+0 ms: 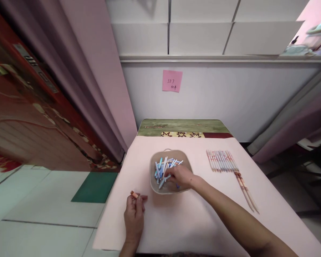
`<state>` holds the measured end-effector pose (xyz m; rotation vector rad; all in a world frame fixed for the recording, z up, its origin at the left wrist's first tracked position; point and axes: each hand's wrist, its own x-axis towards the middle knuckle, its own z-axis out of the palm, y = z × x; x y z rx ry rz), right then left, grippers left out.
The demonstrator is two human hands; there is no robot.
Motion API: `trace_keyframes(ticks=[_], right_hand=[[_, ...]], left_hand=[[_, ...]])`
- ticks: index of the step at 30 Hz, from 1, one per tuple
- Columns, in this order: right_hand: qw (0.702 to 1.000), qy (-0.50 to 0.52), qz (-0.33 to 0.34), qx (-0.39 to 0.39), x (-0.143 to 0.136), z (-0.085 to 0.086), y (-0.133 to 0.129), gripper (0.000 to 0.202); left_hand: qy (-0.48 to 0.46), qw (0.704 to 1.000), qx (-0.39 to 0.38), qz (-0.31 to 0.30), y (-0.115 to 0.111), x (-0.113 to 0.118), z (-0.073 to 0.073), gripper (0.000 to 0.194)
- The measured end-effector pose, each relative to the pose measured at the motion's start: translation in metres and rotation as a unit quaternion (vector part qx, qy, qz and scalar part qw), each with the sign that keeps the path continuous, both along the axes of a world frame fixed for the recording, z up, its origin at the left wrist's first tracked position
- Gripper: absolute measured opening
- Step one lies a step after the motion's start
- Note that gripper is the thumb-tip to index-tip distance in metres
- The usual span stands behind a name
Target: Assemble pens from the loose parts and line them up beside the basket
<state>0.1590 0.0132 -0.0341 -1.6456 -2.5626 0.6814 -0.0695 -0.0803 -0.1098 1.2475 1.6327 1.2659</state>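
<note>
My left hand [134, 214] rests over the left front of the table, its thumb and fingers closed on a short orange-brown piece, perhaps a marker or a cap [134, 194]. A beige bin [152, 180] stands mid-table, holding many blue, teal, white and orange pens and sticks [164, 166]. Into it reaches my right hand [179, 175], fingers pinched together among the pens. What those fingertips grip, if anything, is hidden. A grey-blue pen [162, 183] lies just below them.
To the right, slim pens [222, 160] lie side by side in a row. Two long pencil-like sticks with brown ends [246, 192] lie nearer the table's right edge. Pale pink paper [203, 221] covers the table [182, 125]. A pink note [172, 81] is stuck on the wall.
</note>
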Motion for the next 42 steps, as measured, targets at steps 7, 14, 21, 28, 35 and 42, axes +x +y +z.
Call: trace_keyframes(ticks=[7, 14, 21, 28, 35, 42], right_hand=[[0.997, -0.037, 0.053, -0.032, -0.021, -0.009, -0.007, 0.026], [0.997, -0.065, -0.032, -0.001, 0.020, 0.010, 0.006, 0.027], [0.986, -0.138, -0.091, 0.029, 0.009, 0.001, 0.011, 0.037], [0.982, -0.179, -0.050, 0.008, 0.007, 0.008, -0.001, 0.036], [0.981, -0.188, -0.006, -0.033, 0.022, 0.023, -0.019, 0.023], [0.975, -0.208, -0.083, 0.005, 0.028, 0.020, 0.000, 0.028]], left_hand=[[0.002, 1.000, -0.004, 0.003, -0.001, -0.001, -0.002, 0.035], [-0.002, 1.000, -0.010, -0.005, 0.000, -0.002, -0.005, 0.034], [-0.009, 1.000, -0.010, 0.002, 0.000, -0.001, -0.003, 0.035], [0.002, 1.000, -0.008, -0.001, 0.000, -0.002, -0.003, 0.033], [0.000, 1.000, -0.013, -0.007, 0.000, -0.004, -0.008, 0.033], [0.000, 1.000, -0.012, -0.012, 0.000, -0.005, -0.008, 0.034]])
